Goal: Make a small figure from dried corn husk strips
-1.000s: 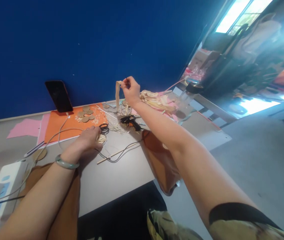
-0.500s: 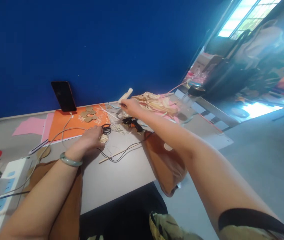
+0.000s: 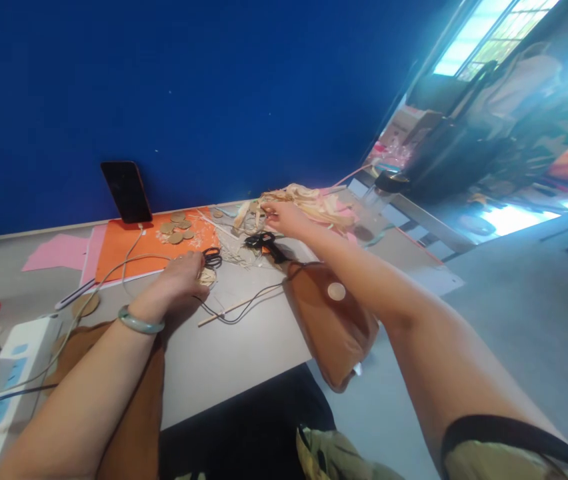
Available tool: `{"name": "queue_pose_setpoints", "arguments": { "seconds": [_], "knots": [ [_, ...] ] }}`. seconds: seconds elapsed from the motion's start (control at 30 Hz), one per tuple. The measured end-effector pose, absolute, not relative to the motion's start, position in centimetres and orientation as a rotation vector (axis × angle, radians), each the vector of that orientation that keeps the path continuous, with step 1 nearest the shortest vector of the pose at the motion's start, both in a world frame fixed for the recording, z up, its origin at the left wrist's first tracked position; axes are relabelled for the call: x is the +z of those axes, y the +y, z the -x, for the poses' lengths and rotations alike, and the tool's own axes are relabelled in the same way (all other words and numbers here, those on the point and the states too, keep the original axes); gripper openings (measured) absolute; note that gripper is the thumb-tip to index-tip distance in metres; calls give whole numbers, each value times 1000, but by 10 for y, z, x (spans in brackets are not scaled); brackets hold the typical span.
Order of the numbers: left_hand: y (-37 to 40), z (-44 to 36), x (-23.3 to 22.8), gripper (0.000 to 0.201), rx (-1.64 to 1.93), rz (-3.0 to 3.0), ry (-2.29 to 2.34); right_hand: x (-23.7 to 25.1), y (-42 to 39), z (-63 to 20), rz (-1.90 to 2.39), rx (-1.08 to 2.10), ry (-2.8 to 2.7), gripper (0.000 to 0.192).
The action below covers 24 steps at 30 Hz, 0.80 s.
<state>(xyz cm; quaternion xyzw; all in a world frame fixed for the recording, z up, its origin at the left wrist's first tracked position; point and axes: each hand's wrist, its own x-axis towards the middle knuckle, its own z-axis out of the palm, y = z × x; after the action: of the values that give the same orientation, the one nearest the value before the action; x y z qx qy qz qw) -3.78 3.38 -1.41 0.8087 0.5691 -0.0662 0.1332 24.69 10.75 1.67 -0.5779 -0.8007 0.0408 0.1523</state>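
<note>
My left hand (image 3: 184, 272) is closed around a pale, round piece covered with short strips (image 3: 207, 277), low over the desk; the fingers partly hide it. Black loops like scissor handles (image 3: 213, 257) show just beyond its fingertips. My right hand (image 3: 287, 219) reaches to the far side, its fingers pinched on a pale, dried, husk-like strip (image 3: 244, 219) at the left end of a loose heap of such strips (image 3: 309, 198). Below that hand lies a black glue gun (image 3: 267, 247), its cord running back across the desk.
Several round discs (image 3: 177, 230) lie on an orange sheet (image 3: 129, 250). A phone (image 3: 127, 192) leans against the blue partition (image 3: 214, 100). A thin stick (image 3: 239, 311) crosses the cord. A brown pouch (image 3: 327, 333) overhangs the desk's edge; a power strip (image 3: 19, 373) stands left.
My right hand has moved right and slightly down toward the heap. The strip that stuck up from its fingers now hangs low beside the heap. My left hand has stayed in place.
</note>
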Motion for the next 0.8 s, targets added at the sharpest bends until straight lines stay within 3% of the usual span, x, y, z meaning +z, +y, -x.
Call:
{"name": "queue_pose_setpoints", "arguments": {
  "seconds": [0.07,0.2,0.33,0.47,0.57,0.8],
  "knots": [
    [34,37,-14,56,-189,-2346,1655,28,106,-275,1767,76,-2310,30],
    [35,38,-15,60,-192,-2327,1658,38,99,-337,2119,37,-2390,26],
    [36,40,-19,63,-166,-2329,1644,30,81,-389,2425,8,-2313,38],
    [36,41,-20,62,-168,-2337,1636,14,66,-423,2340,307,-2359,62],
    [34,41,-19,66,-184,-2315,1669,1,62,-434,2303,340,-2340,73],
    [35,41,-21,73,-150,-2287,1678,-7,55,-428,2201,335,-2300,74]
  ]
}}
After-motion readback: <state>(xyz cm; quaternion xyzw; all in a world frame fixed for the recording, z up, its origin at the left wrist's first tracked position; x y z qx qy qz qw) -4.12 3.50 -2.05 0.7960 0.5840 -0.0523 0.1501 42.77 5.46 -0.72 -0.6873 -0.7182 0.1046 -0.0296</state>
